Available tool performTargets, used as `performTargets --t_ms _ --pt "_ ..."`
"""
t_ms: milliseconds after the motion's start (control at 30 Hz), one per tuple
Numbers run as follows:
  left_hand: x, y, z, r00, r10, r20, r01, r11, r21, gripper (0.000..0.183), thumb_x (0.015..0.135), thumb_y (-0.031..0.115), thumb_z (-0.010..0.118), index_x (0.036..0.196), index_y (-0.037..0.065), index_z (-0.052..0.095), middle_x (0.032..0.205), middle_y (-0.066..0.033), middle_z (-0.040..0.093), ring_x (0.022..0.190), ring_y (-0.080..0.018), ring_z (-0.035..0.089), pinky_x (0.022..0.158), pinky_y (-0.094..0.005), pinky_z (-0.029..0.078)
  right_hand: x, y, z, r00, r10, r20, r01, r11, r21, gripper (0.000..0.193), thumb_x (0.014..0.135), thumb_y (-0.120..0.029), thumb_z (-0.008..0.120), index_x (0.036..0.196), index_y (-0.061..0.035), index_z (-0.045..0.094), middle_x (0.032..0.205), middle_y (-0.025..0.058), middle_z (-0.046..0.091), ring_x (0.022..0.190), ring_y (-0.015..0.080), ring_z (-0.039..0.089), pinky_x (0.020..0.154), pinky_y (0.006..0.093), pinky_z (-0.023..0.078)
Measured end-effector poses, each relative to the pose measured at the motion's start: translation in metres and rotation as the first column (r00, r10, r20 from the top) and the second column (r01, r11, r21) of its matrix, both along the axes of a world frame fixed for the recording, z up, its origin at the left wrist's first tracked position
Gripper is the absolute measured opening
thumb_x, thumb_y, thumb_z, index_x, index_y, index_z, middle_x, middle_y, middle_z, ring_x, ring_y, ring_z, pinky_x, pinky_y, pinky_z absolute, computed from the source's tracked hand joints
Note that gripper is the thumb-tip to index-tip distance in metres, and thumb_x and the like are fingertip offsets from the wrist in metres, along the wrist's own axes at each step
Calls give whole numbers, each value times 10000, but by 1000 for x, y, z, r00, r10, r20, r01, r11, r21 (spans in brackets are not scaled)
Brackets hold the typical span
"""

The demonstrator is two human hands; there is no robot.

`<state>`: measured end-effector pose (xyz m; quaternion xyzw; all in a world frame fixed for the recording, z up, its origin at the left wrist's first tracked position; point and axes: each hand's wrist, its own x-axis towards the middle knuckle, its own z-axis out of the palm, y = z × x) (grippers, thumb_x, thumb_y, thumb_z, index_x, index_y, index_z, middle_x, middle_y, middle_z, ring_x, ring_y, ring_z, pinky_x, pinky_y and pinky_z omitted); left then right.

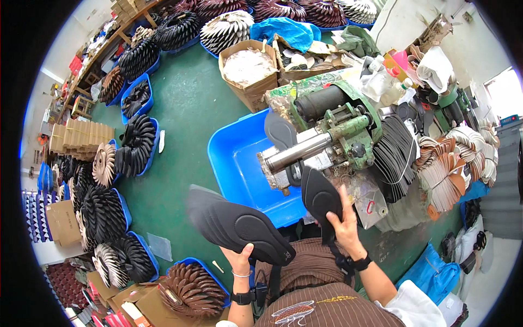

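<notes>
A black shoe insole (245, 226) with a raised oval pad lies across my left hand (239, 258), its thumb pressed on the near edge. Its far end is smeared by motion. My right hand (344, 222) grips another black insole (320, 196), held upright beside the machine, thumb on its face. Just beyond both hands stands a green machine (348, 128) with a bare metal roller arm (297, 152). A dark insole (279, 132) rests by this arm, partly hidden behind it. Below the arm sits a blue plastic tub (231, 158).
To the right of the machine lies a tied stack of dark insoles (393, 158), beside bundles of tan and white ones (444, 163). A cardboard box (248, 73) stands beyond the tub. Blue bins of fanned insoles (136, 144) line the left of the green floor (188, 120).
</notes>
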<state>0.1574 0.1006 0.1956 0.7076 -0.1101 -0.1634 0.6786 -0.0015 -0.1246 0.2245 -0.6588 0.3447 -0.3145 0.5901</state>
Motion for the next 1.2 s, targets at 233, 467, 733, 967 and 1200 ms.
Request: performTargets --t_ms 233,467,733,967,1200 --pt "-6 -9 9 993 -29 -114 26 999 -24 942 670 368 783 1363 -29 282 1302 -139 413 1187 -261 425 1023 -376 325 27 -15 -15 991 89 -95 -96 993 -73 647 854 19 549 1435 -33 269 1415 156 402 1273 228 408 1063 331 299" --pt "-5 -14 10 982 -7 -186 -6 997 -71 900 657 353 785 1330 -30 326 1259 -132 444 1151 -255 449 996 -375 348 -12 7 -37 993 81 80 -109 886 450 586 876 -5 561 1396 -42 293 1210 155 520 916 211 626 746 317 555" --pt "-9 0 -5 978 -52 -201 39 997 -69 883 667 365 767 1328 -26 330 1257 -130 446 1146 -257 452 1000 -377 340 -14 10 -62 991 61 120 -110 879 463 294 843 8 613 1113 -11 499 1070 65 569 959 113 532 870 247 422" --pt "-12 -2 -11 973 -83 -214 63 993 -98 909 647 330 790 1333 -25 310 1261 -130 440 1138 -253 457 998 -382 351 40 -28 -24 983 134 123 -165 942 294 283 844 -25 628 1105 -12 517 1044 36 577 989 101 518 900 251 394" --pt "-15 -17 -2 959 -139 -246 113 987 -115 944 641 301 806 1345 -38 277 1284 -149 417 1186 -271 428 1023 -376 329 50 -30 -45 1000 17 -3 -15 955 297 216 888 -94 593 1062 25 548 985 89 635 870 122 590 768 264 485"
